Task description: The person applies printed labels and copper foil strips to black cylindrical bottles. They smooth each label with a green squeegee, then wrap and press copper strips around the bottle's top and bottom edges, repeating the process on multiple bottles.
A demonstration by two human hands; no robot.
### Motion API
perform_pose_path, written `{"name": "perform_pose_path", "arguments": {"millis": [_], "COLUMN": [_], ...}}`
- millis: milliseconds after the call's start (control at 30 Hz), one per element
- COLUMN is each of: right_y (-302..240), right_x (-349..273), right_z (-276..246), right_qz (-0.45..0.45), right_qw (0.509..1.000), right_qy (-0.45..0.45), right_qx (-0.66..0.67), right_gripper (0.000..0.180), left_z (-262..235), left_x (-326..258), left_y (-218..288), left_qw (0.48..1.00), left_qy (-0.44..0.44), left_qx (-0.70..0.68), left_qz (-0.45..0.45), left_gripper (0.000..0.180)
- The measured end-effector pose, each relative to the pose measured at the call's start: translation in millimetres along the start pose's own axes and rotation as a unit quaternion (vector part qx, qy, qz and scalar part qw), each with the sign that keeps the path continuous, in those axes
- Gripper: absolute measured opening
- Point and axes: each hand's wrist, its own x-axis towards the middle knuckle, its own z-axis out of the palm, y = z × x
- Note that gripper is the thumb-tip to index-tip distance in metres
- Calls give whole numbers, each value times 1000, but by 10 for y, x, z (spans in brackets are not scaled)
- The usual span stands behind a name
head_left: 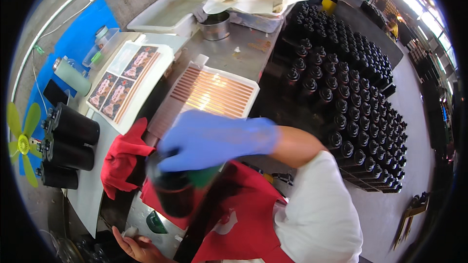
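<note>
My right hand (204, 139), in a blue glove, grips a black bottle (175, 195) from above at its top end. The bottle is blurred by motion and stands out over the front of the bench. A blurred green patch (204, 177) shows beside it, under the glove. Low on the left, my bare left hand (139, 247) is palm up with fingers apart. Something small and pale (130, 232) lies by its fingers; I cannot make out what. Close to that hand is a dark green piece (156, 223) on the wet bench. A red cloth (124, 158) lies left of the bottle.
Copper-striped sheet (207, 92) and printed sheets (129, 80) lie beyond my right hand. Black bottles (73, 124), a phone (55, 92) and a yellow-green fan (23, 143) are left. A metal pot (214, 27) and white basin (165, 12) stand behind. Many black bottles (351, 102) fill the right.
</note>
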Motion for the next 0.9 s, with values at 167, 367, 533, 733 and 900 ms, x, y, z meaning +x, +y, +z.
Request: {"name": "perform_pose_path", "arguments": {"millis": [167, 367, 533, 733, 900], "right_y": [-134, 1094, 2204, 3090, 3411], "right_x": [-1369, -3192, -4091, -4790, -4917], "right_z": [-689, -772, -548, -246, -202], "right_qz": [315, 561, 641, 678, 623], "right_qw": [931, 731, 642, 611, 643], "right_qy": [185, 304, 286, 274, 129], "right_qx": [3, -241, -309, -305, -426], "right_gripper": [23, 32, 38, 42, 27], "left_z": [180, 254, 545, 865, 1840], "left_x": [-23, 129, 30, -31, -165], "left_y": [54, -228, -69, -81, 321], "left_qw": [996, 983, 989, 989, 942], "left_qy": [30, -103, -43, -123, -333], "left_qx": [-78, -148, -109, -24, 40], "left_qz": [-9, -45, -85, -83, -27], "left_gripper": [42, 46, 41, 31, 28]}}
